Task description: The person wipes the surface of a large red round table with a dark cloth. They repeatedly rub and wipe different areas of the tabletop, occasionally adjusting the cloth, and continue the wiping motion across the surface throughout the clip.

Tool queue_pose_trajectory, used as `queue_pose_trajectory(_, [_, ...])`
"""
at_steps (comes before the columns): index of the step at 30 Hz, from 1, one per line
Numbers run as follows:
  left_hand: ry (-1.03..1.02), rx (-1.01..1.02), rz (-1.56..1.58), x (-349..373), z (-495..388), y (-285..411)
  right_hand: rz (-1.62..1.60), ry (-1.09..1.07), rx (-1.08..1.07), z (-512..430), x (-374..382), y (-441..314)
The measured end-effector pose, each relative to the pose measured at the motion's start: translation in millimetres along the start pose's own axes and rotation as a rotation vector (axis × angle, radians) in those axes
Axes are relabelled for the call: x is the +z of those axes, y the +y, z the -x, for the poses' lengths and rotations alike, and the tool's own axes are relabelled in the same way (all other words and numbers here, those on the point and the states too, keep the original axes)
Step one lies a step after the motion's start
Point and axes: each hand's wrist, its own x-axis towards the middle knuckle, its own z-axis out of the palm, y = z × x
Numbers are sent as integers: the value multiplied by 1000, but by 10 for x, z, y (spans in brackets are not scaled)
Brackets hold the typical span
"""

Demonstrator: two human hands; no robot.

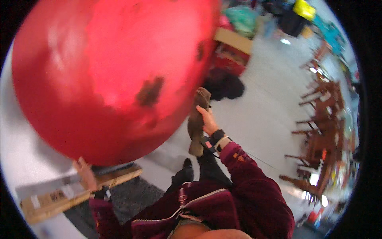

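Observation:
A very large, round red object (pixel 119 74) with a smooth, shiny surface and dark patches fills the upper left; it looks like a big ball or drum. At its lower left edge, the blurred fingers of my left hand (pixel 85 173) rest against the red surface without closing around anything visible. My right hand (pixel 209 121) grips a brown cloth (pixel 197 128) beside the red object's right edge. The cloth hangs down in a long strip, its upper end bunched above my thumb. A dark band and cord circle my right wrist.
A long cardboard box (pixel 50 200) lies at lower left beside a dark grey mat (pixel 125 194). A red open-topped box (pixel 232 56) and a black bundle (pixel 223 83) sit on the pale floor (pixel 253 116). Brown wooden chairs (pixel 325 119) line the right.

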Motion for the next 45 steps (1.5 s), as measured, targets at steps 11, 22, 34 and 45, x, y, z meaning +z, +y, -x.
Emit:
queue_pose_trajectory(11, [-931, -284, -145, 1066, 1216, -493, -291, 190, -163, 945, -482, -530])
queue_pose_trajectory(22, [-1738, -103, 457, 4057, 3041, 2294, 303, -123, -243, 1448, -1002, -1154])
queue_pose_trajectory(34, [-1839, -82, 586, 4881, 3668, 2860, 994, 305, -763, 1637, -1595, -1786])
queue_pose_trajectory(45, [-1890, -368, 666, 5183, 3446, 2903, 904, 629, -657, 2382, -1582, -2193])
